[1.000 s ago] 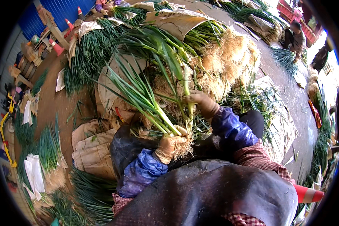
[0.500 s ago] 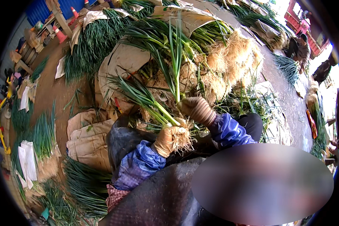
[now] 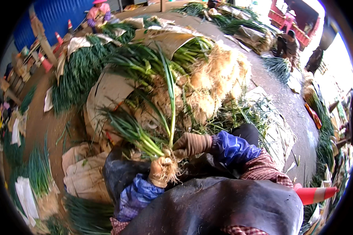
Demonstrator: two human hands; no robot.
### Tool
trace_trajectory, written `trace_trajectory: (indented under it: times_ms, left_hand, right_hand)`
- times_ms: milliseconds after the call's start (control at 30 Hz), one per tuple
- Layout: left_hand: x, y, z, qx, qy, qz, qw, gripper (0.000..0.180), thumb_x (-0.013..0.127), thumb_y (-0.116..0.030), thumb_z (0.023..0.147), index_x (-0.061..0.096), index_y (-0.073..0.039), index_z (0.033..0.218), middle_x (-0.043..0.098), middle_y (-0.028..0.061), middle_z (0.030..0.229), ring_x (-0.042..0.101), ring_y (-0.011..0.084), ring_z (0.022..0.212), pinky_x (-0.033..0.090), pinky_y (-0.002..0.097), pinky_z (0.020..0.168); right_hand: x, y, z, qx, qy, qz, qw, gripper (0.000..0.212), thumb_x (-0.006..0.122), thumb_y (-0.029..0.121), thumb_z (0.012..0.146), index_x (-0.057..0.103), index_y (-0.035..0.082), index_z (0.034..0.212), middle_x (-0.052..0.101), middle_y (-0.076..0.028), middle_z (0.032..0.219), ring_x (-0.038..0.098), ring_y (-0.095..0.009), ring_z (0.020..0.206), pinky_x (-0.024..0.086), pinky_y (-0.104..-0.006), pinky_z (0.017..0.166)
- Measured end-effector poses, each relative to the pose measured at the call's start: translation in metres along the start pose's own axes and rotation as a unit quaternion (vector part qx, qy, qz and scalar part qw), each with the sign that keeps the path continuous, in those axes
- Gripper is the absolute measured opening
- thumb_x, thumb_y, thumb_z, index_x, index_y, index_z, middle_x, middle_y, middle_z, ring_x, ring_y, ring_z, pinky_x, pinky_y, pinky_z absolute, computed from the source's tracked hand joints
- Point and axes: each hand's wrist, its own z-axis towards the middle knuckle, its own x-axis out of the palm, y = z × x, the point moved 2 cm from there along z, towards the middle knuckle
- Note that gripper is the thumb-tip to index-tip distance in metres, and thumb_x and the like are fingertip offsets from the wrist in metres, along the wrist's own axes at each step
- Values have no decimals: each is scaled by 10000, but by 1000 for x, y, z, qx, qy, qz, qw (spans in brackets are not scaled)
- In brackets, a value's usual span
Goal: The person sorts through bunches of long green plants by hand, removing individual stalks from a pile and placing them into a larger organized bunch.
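My left hand (image 3: 158,172), in a tan glove, is closed around a small bunch of green onions (image 3: 146,144) just above my lap. Their pale roots (image 3: 169,170) hang out beside the glove, and the leaves point up and left. My right hand (image 3: 193,144), in a brown striped glove, pinches the lower end of a single green onion (image 3: 172,113) that stands nearly upright. Its base is close beside the bunch; whether the two touch I cannot tell. Beyond both hands lies a large heap of green onions (image 3: 192,55) with thick tan roots (image 3: 219,74).
A dark apron (image 3: 219,199) covers my lap. Loose leaf scraps (image 3: 239,115) lie to the right of the heap, folded sacks (image 3: 86,172) to my left. More onion bundles (image 3: 72,74) line the floor. An orange cone (image 3: 315,194) is at right; other people (image 3: 99,15) sit farther off.
My right hand has come down and toward my left hand with the single green onion, bringing its base beside the held bunch. The whole view has shifted, showing more of the background.
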Motion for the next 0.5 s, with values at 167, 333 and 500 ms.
trace_trajectory:
  times_ms: [167,333,500]
  left_hand:
    - [1,2,-1,24,47,37,998,294,516,49,722,522,-36,1003,588,141,902,608,273,747,547,357,621]
    - [33,-19,2,17,84,-160,983,336,563,-11,759,538,16,1092,574,59,843,560,144,675,466,278,640]
    - [38,0,-4,67,-7,-53,996,361,558,-224,816,554,-97,1154,545,53,803,503,180,605,425,326,623]
  right_hand:
    - [-1,11,-4,29,75,57,995,247,602,213,891,651,18,747,610,-53,604,533,-91,540,451,-303,510]
    - [43,-27,-11,-36,203,-76,975,260,601,299,926,662,71,817,657,-41,692,594,-94,558,504,-303,514]
    - [17,-55,-3,81,-59,414,905,449,548,552,911,674,124,962,660,-44,762,553,-100,538,444,-240,484]
